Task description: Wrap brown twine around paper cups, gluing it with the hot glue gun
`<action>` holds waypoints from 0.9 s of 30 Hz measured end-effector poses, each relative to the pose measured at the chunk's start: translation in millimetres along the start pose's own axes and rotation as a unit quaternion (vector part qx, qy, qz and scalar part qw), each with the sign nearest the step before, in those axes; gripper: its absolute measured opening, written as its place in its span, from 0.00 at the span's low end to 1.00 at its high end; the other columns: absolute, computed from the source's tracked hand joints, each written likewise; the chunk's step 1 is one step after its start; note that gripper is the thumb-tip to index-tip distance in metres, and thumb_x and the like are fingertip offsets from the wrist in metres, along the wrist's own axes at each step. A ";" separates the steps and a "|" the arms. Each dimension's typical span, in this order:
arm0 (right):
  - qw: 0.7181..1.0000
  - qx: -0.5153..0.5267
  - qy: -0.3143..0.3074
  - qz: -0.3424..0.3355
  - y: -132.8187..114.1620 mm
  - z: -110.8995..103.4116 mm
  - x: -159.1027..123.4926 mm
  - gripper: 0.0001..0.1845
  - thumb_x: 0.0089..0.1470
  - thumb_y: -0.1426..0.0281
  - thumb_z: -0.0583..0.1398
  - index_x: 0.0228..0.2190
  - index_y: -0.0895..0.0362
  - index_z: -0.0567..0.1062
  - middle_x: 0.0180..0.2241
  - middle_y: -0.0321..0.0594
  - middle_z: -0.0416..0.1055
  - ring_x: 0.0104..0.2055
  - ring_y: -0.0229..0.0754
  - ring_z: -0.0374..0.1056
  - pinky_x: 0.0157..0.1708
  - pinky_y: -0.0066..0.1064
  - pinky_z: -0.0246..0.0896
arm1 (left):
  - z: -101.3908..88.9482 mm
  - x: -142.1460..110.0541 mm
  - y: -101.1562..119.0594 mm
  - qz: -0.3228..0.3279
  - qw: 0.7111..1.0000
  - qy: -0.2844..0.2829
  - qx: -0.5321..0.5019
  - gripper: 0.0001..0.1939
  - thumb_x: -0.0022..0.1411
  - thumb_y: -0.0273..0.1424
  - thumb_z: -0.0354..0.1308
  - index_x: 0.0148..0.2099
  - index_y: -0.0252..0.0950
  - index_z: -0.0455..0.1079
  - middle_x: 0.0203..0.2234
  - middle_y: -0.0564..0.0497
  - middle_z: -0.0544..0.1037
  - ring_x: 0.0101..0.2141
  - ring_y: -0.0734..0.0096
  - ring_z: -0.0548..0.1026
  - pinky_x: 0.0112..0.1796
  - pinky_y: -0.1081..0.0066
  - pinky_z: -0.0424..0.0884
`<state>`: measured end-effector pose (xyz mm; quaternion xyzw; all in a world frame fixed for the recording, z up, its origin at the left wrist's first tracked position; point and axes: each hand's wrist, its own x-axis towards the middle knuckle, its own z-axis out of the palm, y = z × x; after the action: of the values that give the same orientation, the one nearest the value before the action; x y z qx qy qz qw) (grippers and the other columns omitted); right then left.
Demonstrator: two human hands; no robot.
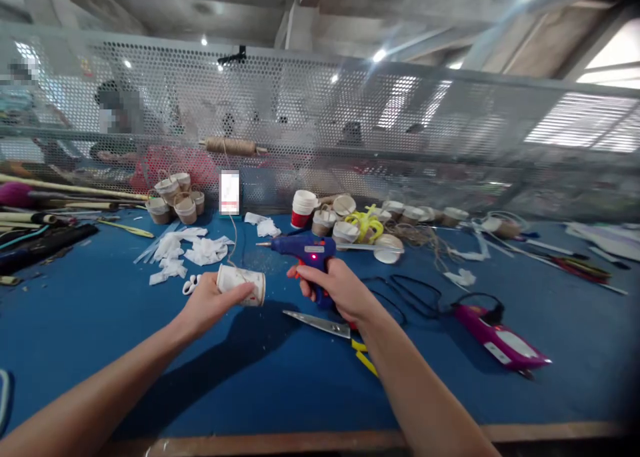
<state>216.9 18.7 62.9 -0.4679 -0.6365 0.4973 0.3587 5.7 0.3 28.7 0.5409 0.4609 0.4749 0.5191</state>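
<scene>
My left hand [207,301] is closed around a white paper cup [240,282], held tilted on its side above the blue table. Brown twine [233,233] runs up from the cup toward a twine spool [230,147] on the mesh panel. In my right hand [345,287] is a blue glue gun [305,246], gripped by its handle, with a red light lit on its side. Its nozzle points left, above the cup and apart from it. Below the glue gun lie scissors [320,323] with yellow handles, partly hidden by my right forearm.
Twine-wrapped cups [185,209] stand at the back left. A red-and-white cup stack [303,208] and yellow ribbon [367,223] sit at the back middle. White scraps [207,249] lie beyond my left hand. A magenta power strip [500,340] with black cable rests at right.
</scene>
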 end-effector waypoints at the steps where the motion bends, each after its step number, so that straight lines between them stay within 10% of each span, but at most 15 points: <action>1: 1.000 -0.007 -0.007 -0.012 -0.4 2.5 -2.0 0.12 0.48 0.64 0.57 0.28 0.63 0.72 0.16 0.34 0.65 0.19 0.30 0.59 0.20 0.23 0.53 | -0.6 1.2 -1.0 -0.001 1.000 0.007 0.001 0.08 0.46 0.33 0.62 0.29 0.31 0.74 0.23 0.49 0.79 0.24 0.70 0.74 0.30 0.72 0.70; 27: 0.952 -0.273 0.035 -0.133 7.4 24.3 -27.6 0.07 0.46 0.66 0.56 0.23 0.55 0.71 0.21 0.39 0.67 0.24 0.41 0.64 0.30 0.36 0.61 | -7.6 0.6 -11.0 -0.080 0.986 0.111 -0.092 0.09 0.41 0.31 0.64 0.25 0.30 0.73 0.19 0.49 0.78 0.21 0.72 0.74 0.28 0.72 0.70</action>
<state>204.7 -14.3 50.0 -0.4766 -0.7912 0.2358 0.3021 -1.8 2.2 17.8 0.3962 0.5119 0.5296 0.5482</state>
